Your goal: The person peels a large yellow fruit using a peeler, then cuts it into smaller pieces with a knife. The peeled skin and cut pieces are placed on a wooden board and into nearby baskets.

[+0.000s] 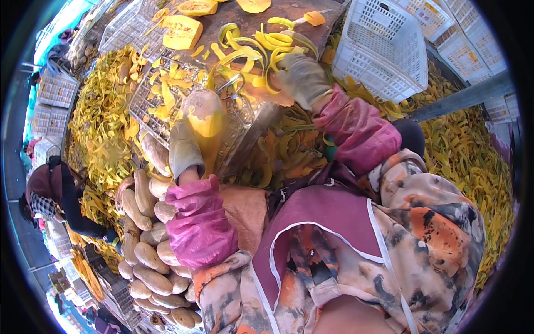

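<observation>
My left hand [186, 146], in a worn work glove, grips the side of a long squash [205, 119]. The squash shows a pale rind at its far end and yellow, peeled flesh nearer me. My right hand [303, 79], also gloved, is over the edge of a reddish-brown board, against curled strips of yellow peel [277, 39]. Its fingertips are partly hidden, so whether it holds a tool cannot be seen. Between the hands lies a bent metal wire piece [234, 88]. Cut orange squash pieces [182, 32] rest on the board [233, 21].
Whole squashes [152, 279] are piled at my left. Beyond them a person [54, 190] bends over peel heaps [102, 112]. A peel-strewn wire crate [146, 106] stands by the board. White plastic crates [381, 54] and a metal bar [463, 98] are at right.
</observation>
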Available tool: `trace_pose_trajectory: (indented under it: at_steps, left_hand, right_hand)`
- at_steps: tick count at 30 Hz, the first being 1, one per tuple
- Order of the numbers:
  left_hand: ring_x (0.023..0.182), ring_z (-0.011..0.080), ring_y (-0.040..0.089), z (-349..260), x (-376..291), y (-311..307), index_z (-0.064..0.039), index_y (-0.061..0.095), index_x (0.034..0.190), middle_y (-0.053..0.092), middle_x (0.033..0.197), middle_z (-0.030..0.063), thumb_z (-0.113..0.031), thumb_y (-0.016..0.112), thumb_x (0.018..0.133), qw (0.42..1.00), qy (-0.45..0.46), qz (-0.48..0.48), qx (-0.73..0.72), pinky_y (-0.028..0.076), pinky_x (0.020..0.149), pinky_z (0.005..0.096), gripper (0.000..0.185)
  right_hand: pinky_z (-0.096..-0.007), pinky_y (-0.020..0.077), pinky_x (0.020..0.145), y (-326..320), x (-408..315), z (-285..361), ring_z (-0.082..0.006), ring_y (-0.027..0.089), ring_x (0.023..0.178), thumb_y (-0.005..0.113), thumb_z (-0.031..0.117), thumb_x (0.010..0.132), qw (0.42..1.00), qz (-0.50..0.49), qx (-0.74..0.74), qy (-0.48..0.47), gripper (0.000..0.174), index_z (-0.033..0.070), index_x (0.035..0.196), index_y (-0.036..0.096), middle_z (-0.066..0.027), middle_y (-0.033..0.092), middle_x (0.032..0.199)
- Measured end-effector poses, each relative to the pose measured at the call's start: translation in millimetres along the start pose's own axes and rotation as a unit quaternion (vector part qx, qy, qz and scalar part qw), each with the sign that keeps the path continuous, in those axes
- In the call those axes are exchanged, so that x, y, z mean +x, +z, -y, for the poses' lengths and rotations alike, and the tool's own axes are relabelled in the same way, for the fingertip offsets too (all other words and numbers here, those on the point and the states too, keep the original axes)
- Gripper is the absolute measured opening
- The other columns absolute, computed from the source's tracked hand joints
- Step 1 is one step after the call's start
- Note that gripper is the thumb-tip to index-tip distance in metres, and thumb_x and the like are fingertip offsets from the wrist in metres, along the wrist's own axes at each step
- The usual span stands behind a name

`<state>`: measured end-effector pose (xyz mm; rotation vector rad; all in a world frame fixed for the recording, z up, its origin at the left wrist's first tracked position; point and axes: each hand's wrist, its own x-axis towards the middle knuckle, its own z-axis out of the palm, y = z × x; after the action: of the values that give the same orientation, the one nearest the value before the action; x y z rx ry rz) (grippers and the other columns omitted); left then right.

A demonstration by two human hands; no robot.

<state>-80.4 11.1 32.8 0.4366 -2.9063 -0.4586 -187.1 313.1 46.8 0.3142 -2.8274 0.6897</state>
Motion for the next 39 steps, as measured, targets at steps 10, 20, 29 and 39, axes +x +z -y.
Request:
trace_pose_trajectory:
  at_steps: [10, 20, 29, 39]
  left_hand:
    - [0.106, 0.0347, 0.065, -11, -38, -31, 0.000, 0.051, 0.136, 0.066, 0.116, 0.0242, -0.027, 0.065, 0.092, 0.991, 0.113, -0.006, -0.070, 0.050, 0.092, 0.0401, 0.054]
    - [0.114, 0.0394, 0.063, -31, -15, -33, 0.006, 0.046, 0.142, 0.063, 0.124, 0.0300, -0.051, 0.076, 0.082, 0.957, -0.044, 0.018, -0.287, 0.049, 0.099, 0.0398, 0.088]
    - [0.112, 0.0414, 0.063, -90, -49, -22, -0.007, 0.049, 0.141, 0.060, 0.127, 0.0221, -0.052, 0.083, 0.073, 0.998, -0.050, 0.000, 0.046, 0.052, 0.095, 0.0473, 0.089]
    - [0.109, 0.0288, 0.065, -76, -43, -10, -0.009, 0.066, 0.120, 0.068, 0.120, 0.0130, -0.018, 0.076, 0.083, 0.970, -0.005, 0.015, -0.244, 0.052, 0.092, 0.0377, 0.040]
  right_hand:
    - [-0.0440, 0.0514, 0.081, -8, 24, -36, -0.0352, 0.068, 0.093, 0.064, 0.046, 0.089, 0.963, 0.263, -0.032, -0.057, 0.056, -0.005, 0.112, 0.059, -0.0218, 0.069, 0.094]
    - [-0.0279, 0.0434, 0.053, -76, -58, -9, -0.0104, 0.055, 0.060, 0.065, 0.031, 0.096, 0.702, 0.188, 0.644, 0.240, 0.023, 0.011, 0.106, 0.060, 0.0015, 0.057, 0.078]
    - [-0.0454, 0.0525, 0.074, -39, -99, 43, -0.0394, 0.068, 0.086, 0.067, 0.029, 0.091, 0.944, 0.195, 0.220, -0.150, 0.036, 0.000, 0.111, 0.058, -0.0233, 0.068, 0.092]
    - [-0.0464, 0.0524, 0.068, -11, -141, 41, -0.0385, 0.068, 0.079, 0.067, 0.032, 0.090, 0.959, 0.185, 0.161, -0.141, 0.031, 0.005, 0.099, 0.057, -0.0182, 0.069, 0.086]
